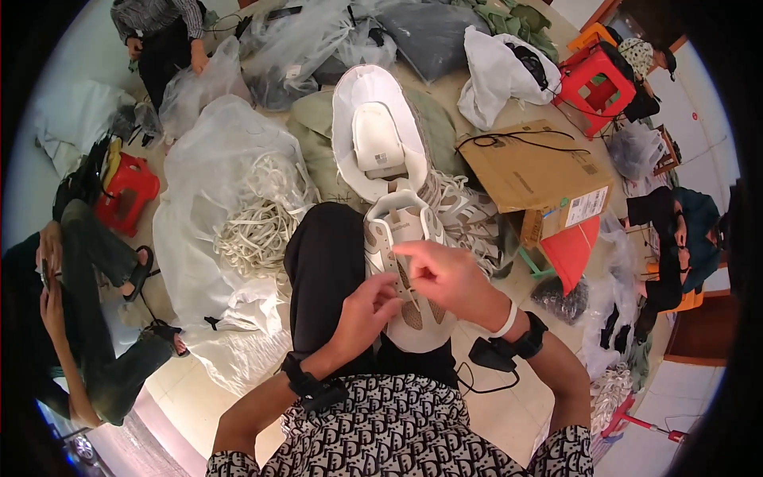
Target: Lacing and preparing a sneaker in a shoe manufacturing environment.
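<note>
A beige and white sneaker (425,330) rests on my lap, toe toward me. Its white-lined opening with a pale insole (377,139) faces up at the far end. My left hand (367,314) is over the left side of the laced area, fingers bent toward the thumb. Over the right side of the upper, my right hand (453,277) is closed, its index finger bent across toward the left. A thin pale strand, perhaps a shoelace, shows between the hands. What either hand's fingertips hold is too small to tell.
Left of my knee, a bundle of white laces (258,230) lies on a large plastic bag (187,191). More sneakers (473,215) lie to the right, near a cardboard box (532,175). Red stools (596,87) and seated people surround me. A cable (493,389) hangs by my right wrist.
</note>
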